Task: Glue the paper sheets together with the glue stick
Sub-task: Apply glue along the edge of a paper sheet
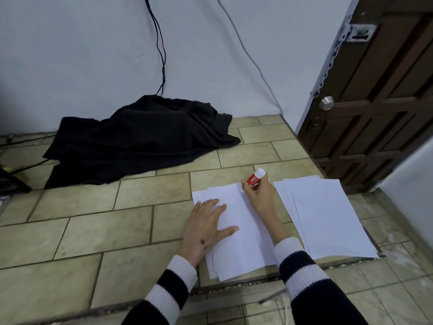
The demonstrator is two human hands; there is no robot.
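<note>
Paper, the near stack (pixel 239 233), lies lengthwise away from the person. Left hand (pixel 206 221) presses flat on its left side, fingers spread; right hand (pixel 259 195) grips the glue stick (pixel 255 177) at its far right corner, nearer the spare sheets (pixel 328 216) just right.

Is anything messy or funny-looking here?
A little. The papers under the left hand are not lined up, so their edges fan out at the bottom. A black cloth lies crumpled on the floor by the wall. The right hand grips the glue stick; nothing looks spilled.
</note>
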